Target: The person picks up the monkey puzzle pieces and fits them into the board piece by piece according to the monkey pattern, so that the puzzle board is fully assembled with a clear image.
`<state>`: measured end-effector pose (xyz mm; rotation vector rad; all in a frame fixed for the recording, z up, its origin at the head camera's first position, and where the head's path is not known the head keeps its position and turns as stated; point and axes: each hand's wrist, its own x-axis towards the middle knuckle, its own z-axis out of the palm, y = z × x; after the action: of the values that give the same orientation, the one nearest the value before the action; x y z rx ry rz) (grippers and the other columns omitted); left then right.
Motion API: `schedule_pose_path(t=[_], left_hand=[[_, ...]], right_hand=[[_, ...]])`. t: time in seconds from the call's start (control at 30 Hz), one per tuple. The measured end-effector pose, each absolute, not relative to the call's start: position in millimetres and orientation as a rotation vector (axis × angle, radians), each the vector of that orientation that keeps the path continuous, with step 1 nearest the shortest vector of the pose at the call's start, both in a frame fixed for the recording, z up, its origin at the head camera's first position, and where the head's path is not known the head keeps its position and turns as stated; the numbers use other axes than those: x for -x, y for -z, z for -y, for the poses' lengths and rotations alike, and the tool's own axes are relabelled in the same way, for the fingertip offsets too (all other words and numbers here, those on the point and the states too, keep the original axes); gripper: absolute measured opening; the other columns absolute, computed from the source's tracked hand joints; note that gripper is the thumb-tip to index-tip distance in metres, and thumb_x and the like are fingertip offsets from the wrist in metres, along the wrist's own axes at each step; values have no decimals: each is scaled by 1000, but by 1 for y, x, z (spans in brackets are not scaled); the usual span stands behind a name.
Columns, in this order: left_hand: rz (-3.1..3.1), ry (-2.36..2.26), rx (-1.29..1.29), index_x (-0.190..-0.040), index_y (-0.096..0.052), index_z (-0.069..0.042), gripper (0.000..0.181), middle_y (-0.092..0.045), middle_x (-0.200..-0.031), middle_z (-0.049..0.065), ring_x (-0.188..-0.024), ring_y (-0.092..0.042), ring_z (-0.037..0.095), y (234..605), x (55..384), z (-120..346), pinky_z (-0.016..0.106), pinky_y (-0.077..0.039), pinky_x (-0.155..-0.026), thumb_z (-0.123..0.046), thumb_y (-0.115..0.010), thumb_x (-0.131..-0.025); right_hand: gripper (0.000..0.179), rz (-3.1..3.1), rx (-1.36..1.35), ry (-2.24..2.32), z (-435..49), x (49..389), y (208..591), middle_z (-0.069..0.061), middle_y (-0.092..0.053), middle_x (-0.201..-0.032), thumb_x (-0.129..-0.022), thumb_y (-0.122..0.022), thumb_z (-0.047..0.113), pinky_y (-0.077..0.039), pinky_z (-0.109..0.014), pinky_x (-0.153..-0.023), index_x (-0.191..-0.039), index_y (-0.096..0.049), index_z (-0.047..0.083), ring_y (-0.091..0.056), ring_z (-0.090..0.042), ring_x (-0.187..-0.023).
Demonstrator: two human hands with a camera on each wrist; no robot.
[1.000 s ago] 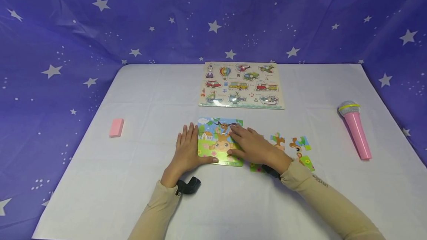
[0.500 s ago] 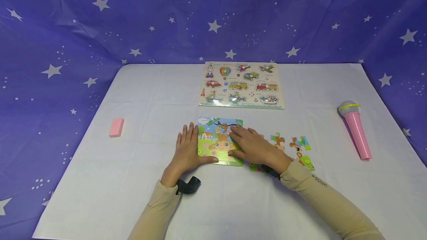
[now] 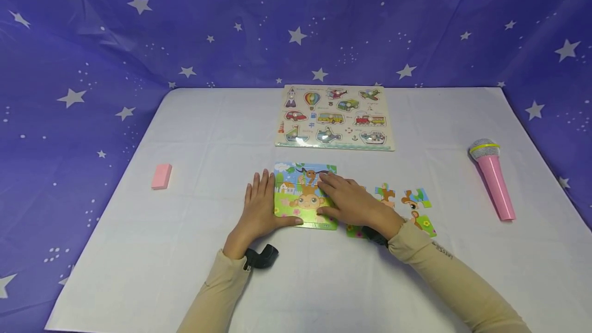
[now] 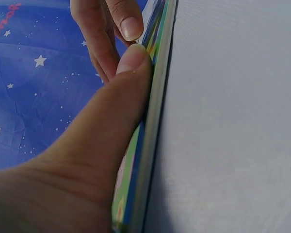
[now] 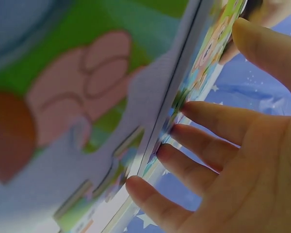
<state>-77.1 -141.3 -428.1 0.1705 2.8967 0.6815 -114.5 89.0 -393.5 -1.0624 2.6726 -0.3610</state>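
A monkey jigsaw puzzle point(image 3: 287, 202) lies flat on the white table, its picture mostly joined. My left hand point(image 3: 260, 213) is flat along its left side, fingers straight, with the thumb reaching over the front edge; in the left wrist view the thumb point(image 4: 131, 68) presses on that edge. From the right, my right hand point(image 3: 353, 202) rests across the puzzle's right part with fingers spread, hiding some of it. The fingertips point(image 5: 191, 108) touch the puzzle's side in the right wrist view. Loose jigsaw pieces point(image 3: 416, 198) lie beside and partly under the right wrist.
Behind the puzzle lies a wooden vehicle peg board point(image 3: 302, 126). A pink toy microphone point(image 3: 495, 181) is at the right, and a pink block point(image 3: 162, 176) at the left. A purple star-patterned cloth point(image 3: 240, 60) hangs around the table point(image 3: 222, 132).
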Motion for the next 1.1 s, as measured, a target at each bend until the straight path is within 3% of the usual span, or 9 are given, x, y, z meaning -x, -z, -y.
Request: schedule_pose_path(t=[0.27, 0.5, 0.73, 0.83, 0.93, 1.1], left_hand=[[-2891, -667, -169, -145, -6, 0, 127, -1, -153, 17, -141, 7, 34, 427, 78, 141, 52, 1, -113, -65, -71, -58], [-2883, -683, -163, -145, -6, 0, 126, 0, -153, 17, -141, 7, 34, 428, 78, 142, 52, 1, -113, -64, -71, -59], [-2883, -695, -162, -145, -7, 0, 125, -1, -153, 17, -141, 7, 34, 428, 78, 141, 52, 1, -113, -63, -73, -59], [-2888, -690, -163, -145, -7, 0, 125, -1, -153, 17, -141, 6, 34, 428, 78, 141, 52, 1, -113, -62, -73, -58], [-2892, -686, -165, -145, -8, 0, 125, -2, -153, 17, -141, 5, 35, 427, 78, 141, 53, 0, -113, -62, -73, -58], [-2886, -694, -160, -145, -7, 0, 125, -1, -153, 17, -141, 6, 34, 427, 78, 141, 52, 1, -113, -62, -73, -58]], right_hand=[[69, -2599, 1056, 460, -92, 118, 392, -16, -27, -148, -87, -54, 44, -32, -49, -105, -138, -35, 1, -25, -31, -137], [63, -2632, 1010, 584, -98, 124, 389, -14, -37, -143, -87, -55, 43, -33, -52, -103, -135, -42, 5, -34, -31, -132], [56, -2699, 921, 641, -117, 133, 384, -15, -54, -127, -86, -59, 37, -37, -50, -98, -129, -49, 2, -49, -31, -118], [51, -2718, 886, 658, -128, 136, 385, -13, -59, -118, -84, -63, 32, -42, -46, -90, -124, -53, 2, -56, -25, -99], [46, -2734, 834, 669, -137, 138, 386, -10, -61, -112, -81, -66, 28, -44, -43, -86, -119, -57, 3, -57, -22, -92], [44, -2752, 767, 659, -150, 139, 389, -8, -61, -106, -78, -70, 23, -45, -42, -88, -116, -59, 4, -57, -23, -98]])
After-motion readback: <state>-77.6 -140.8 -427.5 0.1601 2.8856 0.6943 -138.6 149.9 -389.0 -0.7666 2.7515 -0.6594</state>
